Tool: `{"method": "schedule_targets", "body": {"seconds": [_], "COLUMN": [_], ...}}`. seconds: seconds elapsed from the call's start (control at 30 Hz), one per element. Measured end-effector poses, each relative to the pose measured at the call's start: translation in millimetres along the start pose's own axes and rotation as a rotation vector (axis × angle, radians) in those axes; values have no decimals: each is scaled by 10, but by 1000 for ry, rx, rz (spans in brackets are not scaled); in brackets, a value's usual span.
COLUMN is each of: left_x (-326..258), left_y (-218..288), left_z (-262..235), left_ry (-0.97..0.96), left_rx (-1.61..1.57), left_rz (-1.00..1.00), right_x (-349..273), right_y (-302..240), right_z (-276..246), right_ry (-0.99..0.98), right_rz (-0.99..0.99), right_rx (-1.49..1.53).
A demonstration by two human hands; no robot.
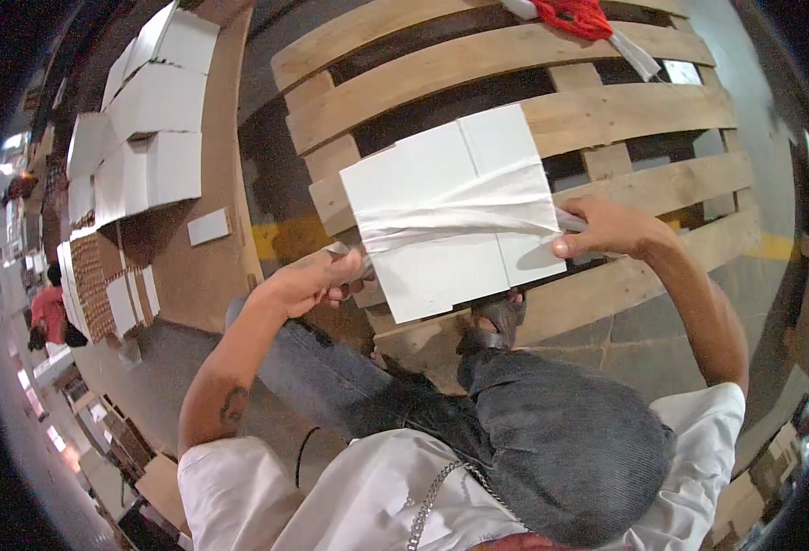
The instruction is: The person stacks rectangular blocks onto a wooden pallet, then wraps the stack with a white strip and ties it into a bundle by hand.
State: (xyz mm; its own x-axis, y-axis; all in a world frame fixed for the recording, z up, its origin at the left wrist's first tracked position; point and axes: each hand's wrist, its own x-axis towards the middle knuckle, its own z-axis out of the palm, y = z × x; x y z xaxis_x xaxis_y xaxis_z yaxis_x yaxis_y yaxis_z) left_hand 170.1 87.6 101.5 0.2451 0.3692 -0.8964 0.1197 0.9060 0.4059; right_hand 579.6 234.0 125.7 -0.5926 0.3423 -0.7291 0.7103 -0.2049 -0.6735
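Observation:
A white cardboard piece [423,174], flat and roughly rectangular with a fold line near its right side, is in front of me above a wooden pallet. Across its face runs a white cloth strip [459,211], creased and pulled taut. My left hand [317,280] is closed around the strip's end by the cardboard's left edge. At the opposite edge my right hand [611,228] grips the other end, its thumb close to the cardboard's right side. Whether the strip passes behind the cardboard is hidden.
The slatted wooden pallet [423,57] lies beyond my knees, with my sandalled foot [496,321] at its near edge. A red and white cloth bundle [577,18] rests on its far side. Stacked white cardboard [161,101] stands at left; a person in red [48,317] is farther off.

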Motion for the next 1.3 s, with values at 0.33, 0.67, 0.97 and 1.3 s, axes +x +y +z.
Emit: {"method": "schedule_targets", "body": {"seconds": [0.33, 0.67, 0.97, 1.3], "left_x": [-17, -116, -104, -211], "left_y": [98, 243, 236, 232], "left_z": [372, 637, 697, 1086], "left_ry": [75, 228, 264, 549], "left_rx": [-236, -142, -226, -203], "left_rz": [97, 116, 230, 105], "right_x": [163, -66, -121, -259], "right_y": [79, 49, 147, 131], "right_z": [3, 206, 332, 399], "right_ry": [4, 235, 325, 374], "right_rz": [31, -41, -73, -52], "right_rx": [91, 164, 306, 400]}}
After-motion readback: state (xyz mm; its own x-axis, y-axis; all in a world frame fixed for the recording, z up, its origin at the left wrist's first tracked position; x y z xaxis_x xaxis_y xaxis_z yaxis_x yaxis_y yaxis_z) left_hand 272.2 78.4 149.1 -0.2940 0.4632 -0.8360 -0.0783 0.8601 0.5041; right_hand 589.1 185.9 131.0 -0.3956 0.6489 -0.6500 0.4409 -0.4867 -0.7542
